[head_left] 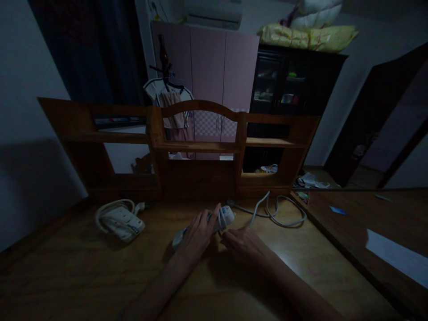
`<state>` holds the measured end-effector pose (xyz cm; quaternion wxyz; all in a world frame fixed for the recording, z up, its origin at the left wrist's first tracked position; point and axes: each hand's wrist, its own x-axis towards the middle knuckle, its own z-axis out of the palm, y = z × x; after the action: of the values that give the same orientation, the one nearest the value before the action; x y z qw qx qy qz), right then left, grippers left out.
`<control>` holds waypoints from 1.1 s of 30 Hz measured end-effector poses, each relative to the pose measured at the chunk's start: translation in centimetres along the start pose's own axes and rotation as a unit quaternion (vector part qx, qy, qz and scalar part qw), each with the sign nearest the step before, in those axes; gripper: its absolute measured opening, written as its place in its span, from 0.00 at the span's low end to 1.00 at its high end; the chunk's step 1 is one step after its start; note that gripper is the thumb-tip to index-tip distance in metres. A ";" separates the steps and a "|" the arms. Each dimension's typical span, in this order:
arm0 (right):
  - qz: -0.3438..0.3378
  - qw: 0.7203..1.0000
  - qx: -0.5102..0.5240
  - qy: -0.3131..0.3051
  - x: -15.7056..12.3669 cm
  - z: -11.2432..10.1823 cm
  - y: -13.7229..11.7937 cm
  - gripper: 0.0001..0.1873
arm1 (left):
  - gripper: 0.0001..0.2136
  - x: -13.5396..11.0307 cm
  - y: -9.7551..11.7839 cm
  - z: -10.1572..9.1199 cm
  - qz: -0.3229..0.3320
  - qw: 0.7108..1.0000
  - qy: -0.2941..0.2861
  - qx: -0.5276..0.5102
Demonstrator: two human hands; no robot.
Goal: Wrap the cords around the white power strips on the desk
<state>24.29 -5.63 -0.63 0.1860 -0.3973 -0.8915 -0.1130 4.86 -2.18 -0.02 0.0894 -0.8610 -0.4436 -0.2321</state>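
Left hand (202, 227): half-closed over white power strip (227, 216), at 12 o'clock | right hand (243, 243): fingers pinched on grey cord (288, 226), loops at 1 o'clock | second strip (124, 222): at 10 o'clock

We see a white strip (228, 216) and grey cord (286, 226) against a honey-brown desk (100, 285).
We note blue touches on that strip and cream on the other strip (124, 221); red-brown on the shelf (197, 146), pink on the wardrobe (207, 67) with a pink-and-white check lower down, black on the cabinet (321, 80), red lines across the yellow bag (331, 39), dark blue on the curtain (90, 49), white with dark trim on the shirt (153, 87), bright blue on the card (337, 210) and plain white on the paper (397, 256).
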 end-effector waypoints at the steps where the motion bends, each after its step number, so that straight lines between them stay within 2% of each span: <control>1: -0.002 1.000 0.000 0.004 0.0 -0.1 0.0 0.04 | 0.38 0.0 0.0 0.1 0.002 1.000 0.001 0.010; 6: -0.004 0.999 -0.003 0.035 -0.1 -0.8 0.1 0.06 | 0.38 -0.2 -0.1 0.6 -0.004 0.999 -0.005 0.047; 10: -0.059 0.994 -0.010 0.088 -0.1 -1.0 0.4 0.07 | 0.39 -0.3 0.7 0.1 -0.036 0.998 -0.043 0.035; 13: -0.091 0.987 -0.011 0.129 -0.2 -1.1 1.0 0.07 | 0.40 -0.3 1.3 -0.6 -0.021 0.998 -0.064 0.010; 16: -0.090 0.986 0.000 0.141 -0.2 -1.4 1.7 0.10 | 0.38 -0.3 1.7 -0.9 0.001 0.997 -0.071 0.002; 21: -0.048 0.989 0.097 0.097 0.1 -2.9 2.0 0.15 | 0.37 -0.4 1.9 -0.8 0.072 0.994 -0.081 0.002; 25: -0.014 0.982 0.176 0.061 0.1 -4.2 2.2 0.20 | 0.29 -0.4 2.0 -0.6 0.138 0.986 -0.090 0.025; 29: 0.042 0.971 0.221 0.080 -0.4 -4.7 3.6 0.19 | 0.18 -0.5 2.8 -0.8 0.212 0.973 -0.081 0.050; 33: 0.108 0.949 0.272 0.114 -0.6 -4.4 4.7 0.21 | 0.18 -0.8 4.1 -1.6 0.287 0.956 -0.048 0.028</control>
<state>29.28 -4.50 3.36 0.3983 -0.4103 -0.8130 0.1100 7.25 -5.70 1.24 0.1547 -0.9594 -0.1874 -0.1429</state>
